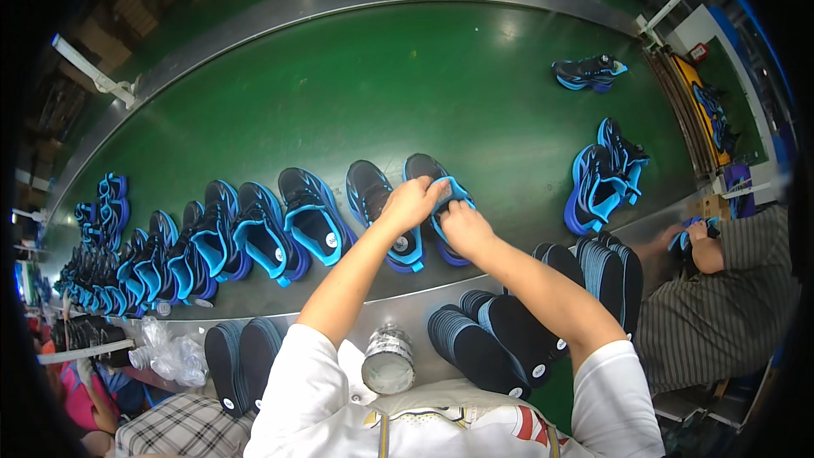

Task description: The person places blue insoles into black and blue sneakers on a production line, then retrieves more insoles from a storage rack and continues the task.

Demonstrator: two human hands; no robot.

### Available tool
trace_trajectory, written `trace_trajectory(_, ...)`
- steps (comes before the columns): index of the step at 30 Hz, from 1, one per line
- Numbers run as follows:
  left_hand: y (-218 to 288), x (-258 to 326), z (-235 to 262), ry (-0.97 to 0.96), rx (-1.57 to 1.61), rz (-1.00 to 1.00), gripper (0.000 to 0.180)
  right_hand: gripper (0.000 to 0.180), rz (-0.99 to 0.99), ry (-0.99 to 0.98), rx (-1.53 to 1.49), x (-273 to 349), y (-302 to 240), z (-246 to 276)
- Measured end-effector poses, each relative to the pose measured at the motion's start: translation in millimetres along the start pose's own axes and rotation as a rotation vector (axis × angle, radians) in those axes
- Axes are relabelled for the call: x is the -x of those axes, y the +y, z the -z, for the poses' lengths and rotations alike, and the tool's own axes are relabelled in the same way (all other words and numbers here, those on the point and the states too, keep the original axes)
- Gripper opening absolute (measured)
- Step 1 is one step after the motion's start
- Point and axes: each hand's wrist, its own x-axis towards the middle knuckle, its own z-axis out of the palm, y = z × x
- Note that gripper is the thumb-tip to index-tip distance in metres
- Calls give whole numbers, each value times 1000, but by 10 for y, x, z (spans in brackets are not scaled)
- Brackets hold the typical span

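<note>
Shoe (425, 167), aimed toward eleven o'clock, is best steadied by left hand (415, 202) pinched on tongue (457, 190); right hand (465, 230) is half-curled, its hold unseen.

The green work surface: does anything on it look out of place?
One shoe sits alone toward the far right, turned sideways, while a long row of shoes runs along the near side, toes mostly pointing away. It looks stray, though that may be deliberate. No spill or damage stands out.
</note>
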Motion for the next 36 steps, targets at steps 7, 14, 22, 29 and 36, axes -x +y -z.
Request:
trace_trajectory(7, 38, 54, -22, 60, -85, 5, 49, 14, -52, -184, -18, -178, 15, 44)
trace_trajectory(14, 46, 49, -58, 80, -137, -63, 46, 17, 61, -134, 150, -117, 109, -88)
trace_trajectory(22, 26, 78, -38, 70, -156, -63, 41, 32, 45, -532, 276, -276, 5, -9)
trace_trajectory(29, 61, 60, -35, 67, -143, -74, 41, 33, 161, -727, 328, -263, 34, 249)
trace_trajectory(36, 31, -12, -3, 110, -107, -32, 40, 41, 228, -577, 89, -447, 160, 22)
